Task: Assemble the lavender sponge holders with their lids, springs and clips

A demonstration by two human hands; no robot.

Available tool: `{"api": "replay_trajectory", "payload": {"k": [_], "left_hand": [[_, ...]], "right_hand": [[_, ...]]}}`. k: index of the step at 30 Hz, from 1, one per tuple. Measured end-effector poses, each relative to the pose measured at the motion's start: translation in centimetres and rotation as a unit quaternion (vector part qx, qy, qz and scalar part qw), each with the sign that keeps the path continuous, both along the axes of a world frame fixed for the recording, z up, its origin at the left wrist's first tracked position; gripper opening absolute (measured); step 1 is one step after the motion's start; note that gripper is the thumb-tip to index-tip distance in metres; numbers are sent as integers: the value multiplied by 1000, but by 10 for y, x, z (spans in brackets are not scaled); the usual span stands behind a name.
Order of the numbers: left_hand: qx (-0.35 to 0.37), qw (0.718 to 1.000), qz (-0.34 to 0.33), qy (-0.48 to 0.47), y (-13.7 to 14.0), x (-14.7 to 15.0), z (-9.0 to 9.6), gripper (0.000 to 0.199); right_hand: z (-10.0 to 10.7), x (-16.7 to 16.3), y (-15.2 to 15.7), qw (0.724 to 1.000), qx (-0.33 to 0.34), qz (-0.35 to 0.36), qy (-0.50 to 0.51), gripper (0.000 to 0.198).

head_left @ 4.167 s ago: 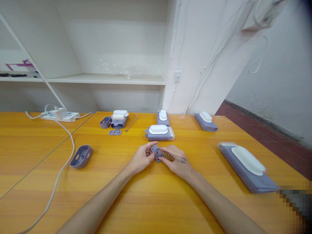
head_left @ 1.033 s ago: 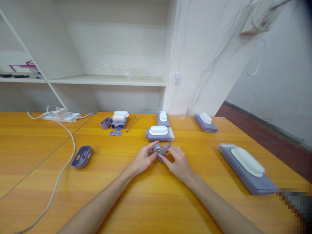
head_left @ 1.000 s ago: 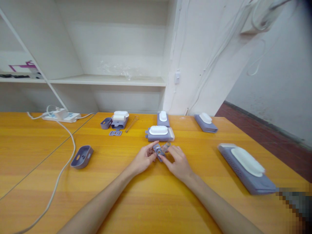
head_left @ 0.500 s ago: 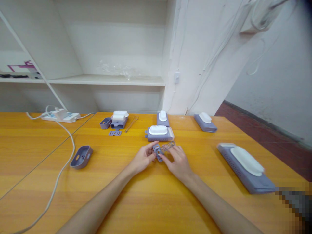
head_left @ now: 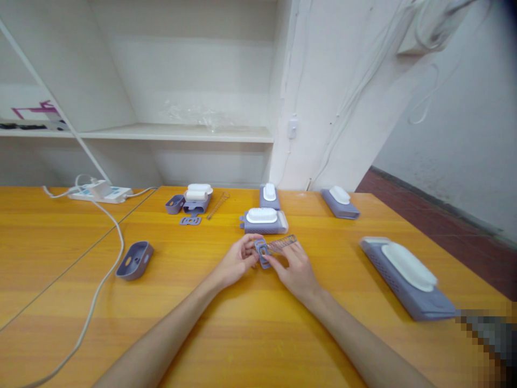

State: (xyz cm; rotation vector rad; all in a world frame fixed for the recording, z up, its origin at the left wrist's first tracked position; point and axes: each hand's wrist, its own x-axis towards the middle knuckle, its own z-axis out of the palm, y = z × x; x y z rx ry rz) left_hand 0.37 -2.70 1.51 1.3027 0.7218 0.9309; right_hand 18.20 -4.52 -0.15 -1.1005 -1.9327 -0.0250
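My left hand (head_left: 237, 261) is closed on the edge of a small flat grey-purple plastic plate (head_left: 262, 249) with cut-out openings. A metal coil spring (head_left: 283, 243) sticks out to the right from this plate. My right hand (head_left: 297, 267) has its thumb on the plate's lower right side, while its fingers are around the spring from below and behind. The exact grip of those fingers is partly hidden. Just beyond my hands lies a grey-purple case with a white bristled brush (head_left: 262, 216) on top.
An oval grey-purple cup (head_left: 136, 261) lies at left near a white cable (head_left: 97, 291). Farther back are a second cup (head_left: 175, 204), a flat plate (head_left: 190, 221), another spring (head_left: 218, 206) and a power strip (head_left: 100, 192). A large case with a white pad (head_left: 410, 267) lies at right.
The spring's free end has shifted slightly to the right and looks more stretched out. The plate has turned a little in my fingers. Both hands stay in about the same place.
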Motion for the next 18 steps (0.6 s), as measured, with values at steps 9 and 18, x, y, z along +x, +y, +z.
{"api": "replay_trajectory", "payload": {"k": [9, 18], "left_hand": [[-4, 1000, -9, -12, 3, -1, -3, 47], [3, 1000, -2, -2, 4, 0, -6, 45]], "right_hand": [[1, -1, -1, 1000, -3, -2, 4, 14], [0, 0, 0, 1000, 2, 1, 0, 14]]}}
